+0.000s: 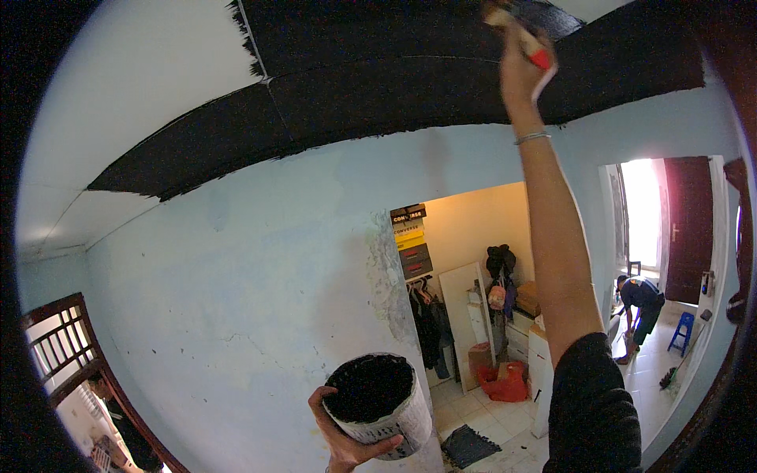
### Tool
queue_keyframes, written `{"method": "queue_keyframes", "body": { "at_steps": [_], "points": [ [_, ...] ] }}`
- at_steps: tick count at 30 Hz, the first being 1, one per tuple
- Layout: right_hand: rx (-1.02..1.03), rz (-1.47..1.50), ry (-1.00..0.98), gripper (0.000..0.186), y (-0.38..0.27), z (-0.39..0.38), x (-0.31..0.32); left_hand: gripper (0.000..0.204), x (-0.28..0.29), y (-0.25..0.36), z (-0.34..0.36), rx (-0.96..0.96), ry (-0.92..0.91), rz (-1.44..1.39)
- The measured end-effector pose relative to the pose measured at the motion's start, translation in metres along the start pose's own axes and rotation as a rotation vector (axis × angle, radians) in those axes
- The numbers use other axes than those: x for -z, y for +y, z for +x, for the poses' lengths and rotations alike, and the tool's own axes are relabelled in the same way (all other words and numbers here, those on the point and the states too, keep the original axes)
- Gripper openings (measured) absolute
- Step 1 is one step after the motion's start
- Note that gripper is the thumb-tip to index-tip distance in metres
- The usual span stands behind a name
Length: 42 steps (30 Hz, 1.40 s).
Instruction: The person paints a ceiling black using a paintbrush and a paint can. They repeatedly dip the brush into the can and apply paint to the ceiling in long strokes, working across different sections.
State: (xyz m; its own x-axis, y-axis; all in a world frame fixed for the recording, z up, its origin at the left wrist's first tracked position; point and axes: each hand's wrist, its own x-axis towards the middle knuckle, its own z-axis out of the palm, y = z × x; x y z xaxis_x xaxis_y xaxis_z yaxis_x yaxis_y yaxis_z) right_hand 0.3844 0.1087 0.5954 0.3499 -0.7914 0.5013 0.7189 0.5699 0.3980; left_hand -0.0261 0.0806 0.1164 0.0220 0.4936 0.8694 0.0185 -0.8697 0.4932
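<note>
On the far left, the ceiling (134,71) is bare white from the wall line up to the ragged edge of the black paint (378,94). That black band runs from low on the left across to the upper right, with a second painted panel above it near the top middle. Judging by this, a good share of the ceiling is coated, while the whole white area on the left and a small patch at the top right are not yet covered.

Lower down, the left hand (343,437) grips a pale paint bucket (378,406) from beneath, its fingers wrapped round the wall and the thumb across the front. The bucket stands nearly upright, its open mouth tipped a little toward the camera, and its inside is black with paint.

To the right, the right hand (519,71) is raised at full stretch, fingers clenched on the red handle of a paintbrush (520,31). The brush's long axis runs from lower right to upper left, handle end down by the wrist, and its head is against the black ceiling at the top edge of the view.

Beyond a doorway (670,236) on the far right, another person (643,303) bends over the floor.
</note>
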Motion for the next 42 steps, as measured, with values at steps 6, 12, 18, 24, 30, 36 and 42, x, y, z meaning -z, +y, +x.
{"method": "queue_keyframes", "body": {
  "at_steps": [6,12,18,24,30,36,42],
  "points": [
    [-0.078,-0.325,0.373,0.023,0.035,0.017,0.012,0.139,0.0,-0.003,0.002,-0.071,0.053,0.057],
    [0.095,-0.118,-0.007,0.008,-0.079,-0.038,-0.069,0.139,-0.006,-0.008,0.002,-0.036,0.03,0.026],
    [-0.082,0.354,-0.105,0.012,-0.084,-0.039,-0.054,0.136,-0.017,0.002,-0.003,0.04,0.017,-0.075],
    [-0.255,0.579,0.229,0.022,0.008,0.012,-0.007,0.135,-0.002,0.007,-0.005,0.035,0.015,0.026],
    [-0.273,0.139,0.377,0.032,-0.011,-0.011,-0.04,0.138,0.004,-0.001,-0.004,0.009,0.039,0.015],
    [-0.013,0.169,-0.145,0.019,-0.071,-0.067,-0.068,0.141,-0.002,0.006,-0.004,0.023,0.028,0.074],
    [-0.317,0.344,0.017,0.022,0.002,-0.023,-0.009,0.137,-0.003,0.014,-0.003,0.027,0.007,-0.027]
  ]
}}
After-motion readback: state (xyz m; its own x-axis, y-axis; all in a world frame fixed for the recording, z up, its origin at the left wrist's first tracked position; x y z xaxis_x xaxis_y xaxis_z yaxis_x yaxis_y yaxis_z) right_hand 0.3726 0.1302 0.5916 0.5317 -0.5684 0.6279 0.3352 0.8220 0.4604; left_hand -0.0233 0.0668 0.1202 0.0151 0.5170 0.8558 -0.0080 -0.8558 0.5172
